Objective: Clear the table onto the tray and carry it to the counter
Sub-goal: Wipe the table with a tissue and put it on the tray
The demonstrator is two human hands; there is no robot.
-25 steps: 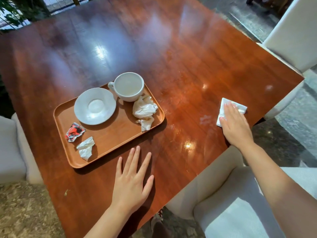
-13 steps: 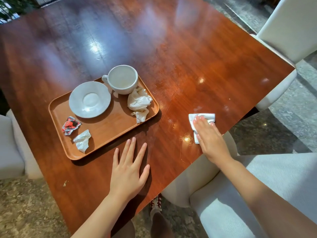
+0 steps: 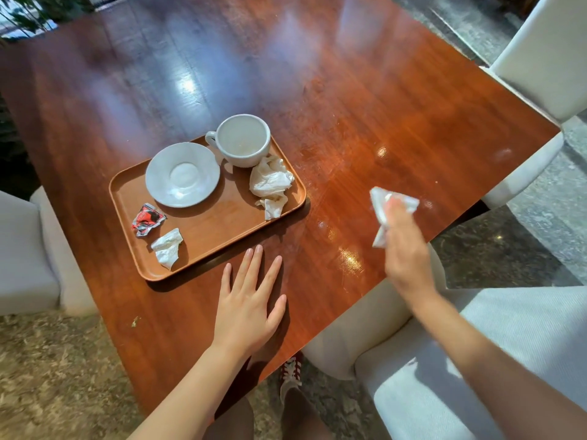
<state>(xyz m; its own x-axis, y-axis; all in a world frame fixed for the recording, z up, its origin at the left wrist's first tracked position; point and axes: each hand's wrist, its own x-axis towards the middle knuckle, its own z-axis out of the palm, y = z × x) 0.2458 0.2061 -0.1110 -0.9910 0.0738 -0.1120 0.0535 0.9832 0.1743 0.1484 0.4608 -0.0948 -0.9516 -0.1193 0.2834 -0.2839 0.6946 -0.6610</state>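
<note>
**Last napkin on its way to the tray**

Now my right hand has its fingers closed on a white napkin, lifted off the tabletop to the right of the tray. It is soft, light paper that crumples rather than slips, so a loose pinch anywhere holds it.

My left hand lies flat, fingers spread and gripping nothing, just beside the tray's near edge.

The tray carries the cup, saucer, crumpled tissue, a smaller scrap and a red wrapper. The cup and saucer are probably breakable and may slide, so I judge the tray is best taken by its two short ends and kept level.
</note>
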